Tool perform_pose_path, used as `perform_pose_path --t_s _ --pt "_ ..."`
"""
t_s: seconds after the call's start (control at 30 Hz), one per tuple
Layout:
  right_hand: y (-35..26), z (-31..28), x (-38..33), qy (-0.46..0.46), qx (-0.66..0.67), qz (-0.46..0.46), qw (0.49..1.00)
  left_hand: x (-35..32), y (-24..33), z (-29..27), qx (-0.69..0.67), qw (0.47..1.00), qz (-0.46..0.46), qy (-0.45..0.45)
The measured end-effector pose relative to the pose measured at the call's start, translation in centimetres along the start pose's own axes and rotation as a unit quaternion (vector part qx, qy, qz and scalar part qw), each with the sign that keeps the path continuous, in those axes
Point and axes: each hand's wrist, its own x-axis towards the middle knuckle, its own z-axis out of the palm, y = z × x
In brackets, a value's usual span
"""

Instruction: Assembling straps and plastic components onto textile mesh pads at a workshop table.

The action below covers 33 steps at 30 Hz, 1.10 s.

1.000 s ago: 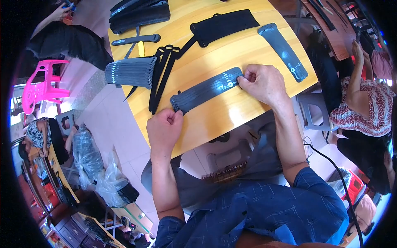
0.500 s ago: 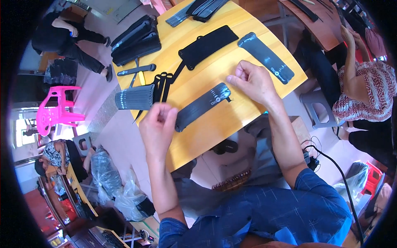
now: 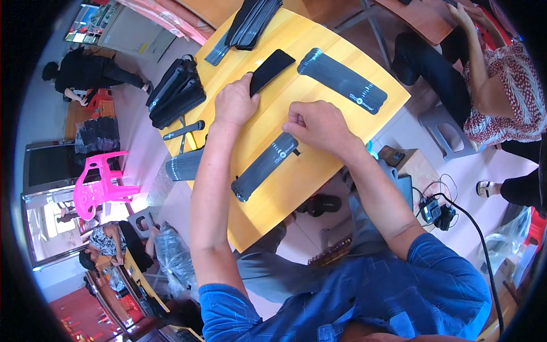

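Observation:
My left hand (image 3: 236, 101) reaches across the yellow table and is closed on the near end of a flat black strap (image 3: 273, 69); its fingertips are partly hidden. Curled with thumb and fingers together, my right hand (image 3: 320, 126) hovers by the upper end of a dark grey bundle of straps (image 3: 265, 165). Whether anything small is in its fingers I cannot make out. This bundle lies slantwise near the table's front edge, with a small black tab at its side. A second grey bundle (image 3: 342, 82) rests to the right, beyond my right hand.
On the yellow table (image 3: 296, 185) are a pile of black pouches (image 3: 178, 94), more strap bundles (image 3: 248, 28) at the far edge, and a bundle (image 3: 185, 166) partly under my left forearm. A pink chair (image 3: 102, 182) stands left. Another person (image 3: 496, 85) sits at right.
My left hand has gone from the near end of the front bundle out to the black strap. My right hand has moved closer to the front bundle. The whole view has shifted.

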Motion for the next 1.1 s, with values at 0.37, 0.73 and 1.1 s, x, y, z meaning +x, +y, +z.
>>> perform_pose_path --t_s 0.37,0.73,1.1 --pt "-0.2 -1.3 0.7 0.053 0.154 0.018 0.986 0.8 -3.2 -6.0 -0.284 0.926 0.025 0.248" --pt "-1.1 3.4 2.3 0.092 0.315 -0.012 0.945 -2.7 -0.9 -6.8 -0.666 0.730 -0.092 0.123" --pt "0.0 10.7 6.2 0.051 0.386 0.045 0.920 -4.7 -0.3 -2.5 -0.616 0.772 -0.122 0.096"
